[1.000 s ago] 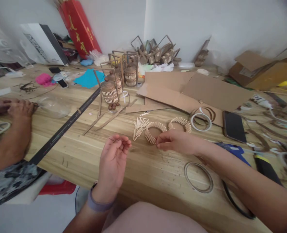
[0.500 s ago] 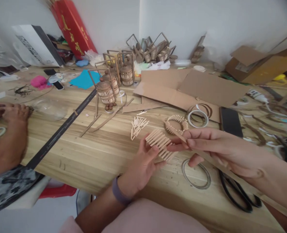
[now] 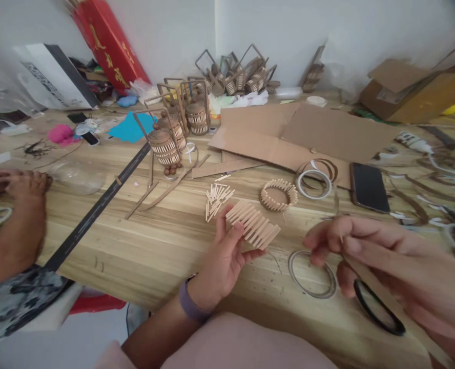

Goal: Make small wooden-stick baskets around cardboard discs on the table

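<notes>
My left hand (image 3: 222, 259) holds a small ring of short wooden sticks (image 3: 253, 224) above the wooden table (image 3: 154, 246), thumb and fingers closed on it. To its right, my right hand (image 3: 369, 251) pinches the end of a thin flat wooden strip (image 3: 389, 297) that runs down to the lower right. A second stick ring (image 3: 278, 195) lies flat on the table beyond the hands. A loose pile of short sticks (image 3: 215, 197) lies to its left. Below my right hand a thin flat ring (image 3: 312, 274) rests on the table.
Another person's hand (image 3: 18, 189) and arm rest at the left edge. Small wooden lanterns (image 3: 166, 146), a black strip (image 3: 97, 210), a tape roll (image 3: 314, 184), a phone (image 3: 369, 187), cardboard sheets (image 3: 308, 136) and a black ring (image 3: 377, 310) lie around.
My right hand let go of the stick ring and pulled back toward me to the right with the thin strip. My left hand took the ring and holds it up.
</notes>
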`<state>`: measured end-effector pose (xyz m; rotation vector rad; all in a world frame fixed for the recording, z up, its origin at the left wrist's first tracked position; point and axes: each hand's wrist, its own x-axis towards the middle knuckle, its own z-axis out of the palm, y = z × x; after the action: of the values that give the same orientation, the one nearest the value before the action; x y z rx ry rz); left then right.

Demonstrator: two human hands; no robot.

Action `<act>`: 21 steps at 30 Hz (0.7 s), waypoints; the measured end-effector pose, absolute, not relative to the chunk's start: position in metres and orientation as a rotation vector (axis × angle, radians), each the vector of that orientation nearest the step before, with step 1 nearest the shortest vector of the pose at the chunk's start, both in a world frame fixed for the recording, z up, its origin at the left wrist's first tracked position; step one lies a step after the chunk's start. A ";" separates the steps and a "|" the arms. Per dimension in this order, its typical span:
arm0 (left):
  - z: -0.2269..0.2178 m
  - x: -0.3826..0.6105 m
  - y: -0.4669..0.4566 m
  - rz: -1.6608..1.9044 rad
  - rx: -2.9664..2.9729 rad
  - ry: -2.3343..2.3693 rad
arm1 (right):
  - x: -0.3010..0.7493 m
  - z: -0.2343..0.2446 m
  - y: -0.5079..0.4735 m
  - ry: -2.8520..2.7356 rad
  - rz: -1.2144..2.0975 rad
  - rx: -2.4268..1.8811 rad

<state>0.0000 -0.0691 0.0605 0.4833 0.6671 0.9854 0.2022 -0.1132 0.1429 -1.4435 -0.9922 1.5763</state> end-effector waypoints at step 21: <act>0.065 0.004 -0.076 1.079 0.590 0.582 | 0.181 0.105 -0.131 -1.036 1.687 -1.590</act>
<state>0.0040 -0.0765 0.0652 0.5896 0.5822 1.0792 0.1814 -0.1313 0.1051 -1.5896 -1.0363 1.6865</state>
